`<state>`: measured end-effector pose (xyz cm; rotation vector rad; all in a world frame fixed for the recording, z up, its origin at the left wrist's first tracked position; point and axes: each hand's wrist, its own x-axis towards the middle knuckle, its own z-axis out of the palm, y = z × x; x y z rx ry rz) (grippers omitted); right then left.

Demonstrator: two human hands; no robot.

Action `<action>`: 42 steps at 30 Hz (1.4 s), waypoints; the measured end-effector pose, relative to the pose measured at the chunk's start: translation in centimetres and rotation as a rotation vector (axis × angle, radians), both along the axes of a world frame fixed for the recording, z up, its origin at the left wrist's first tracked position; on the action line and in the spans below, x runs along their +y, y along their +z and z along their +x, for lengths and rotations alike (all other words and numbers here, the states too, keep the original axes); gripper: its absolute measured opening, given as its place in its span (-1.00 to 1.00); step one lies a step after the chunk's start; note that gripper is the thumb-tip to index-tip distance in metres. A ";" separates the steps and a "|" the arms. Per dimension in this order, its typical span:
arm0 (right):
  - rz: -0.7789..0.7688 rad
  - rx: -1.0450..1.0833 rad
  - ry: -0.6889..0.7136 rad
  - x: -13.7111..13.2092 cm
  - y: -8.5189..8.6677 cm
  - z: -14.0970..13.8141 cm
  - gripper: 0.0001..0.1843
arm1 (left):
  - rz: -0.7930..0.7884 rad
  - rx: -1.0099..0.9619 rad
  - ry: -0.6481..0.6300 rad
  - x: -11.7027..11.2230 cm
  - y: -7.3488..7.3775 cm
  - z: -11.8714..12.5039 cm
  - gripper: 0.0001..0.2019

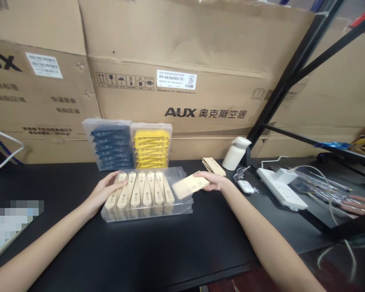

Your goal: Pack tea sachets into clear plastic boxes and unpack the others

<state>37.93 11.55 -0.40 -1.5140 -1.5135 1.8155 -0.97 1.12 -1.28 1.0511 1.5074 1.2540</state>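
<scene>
A clear plastic box (152,211) lies on the black table with a row of beige packets (147,188) standing tilted inside it. My left hand (108,186) grips the box's left end, its fingertips resting over the leftmost packet. Between the fingers and thumb of my right hand (211,181) is a flat beige packet (188,185) with small dark print, held at the box's right end. Whether this packet touches the box I cannot tell. Beyond my right hand lie a few more beige packets (213,166).
Behind stand a clear box of blue packets (112,146) and a clear box of yellow packets (151,148), against large cartons (134,105). To the right are a white bottle (236,154), keys (245,185), a power strip (281,190), a black metal frame (275,93) and another person's hand (360,205).
</scene>
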 end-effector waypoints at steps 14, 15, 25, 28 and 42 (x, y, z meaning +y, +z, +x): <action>0.345 0.244 0.432 -0.1 -0.9 -0.8 -0.67 | 0.001 0.039 -0.035 -0.1 0.1 0.1 -0.42; 0.348 0.242 0.441 -0.3 -1.0 -1.3 -0.66 | 0.001 0.044 -0.036 -0.1 0.2 0.1 -0.41; 0.423 0.425 0.137 -3.0 -2.6 -6.5 -0.32 | 0.061 0.100 -0.033 0.1 0.1 -0.1 -0.42; 0.556 0.356 0.064 -2.9 -3.7 -7.3 -0.52 | 0.087 0.125 -0.035 0.1 -0.2 -0.2 -0.42; 0.782 0.188 0.158 -3.3 -4.1 -7.9 -0.61 | 0.102 0.265 -0.036 0.6 -1.0 -0.8 -0.41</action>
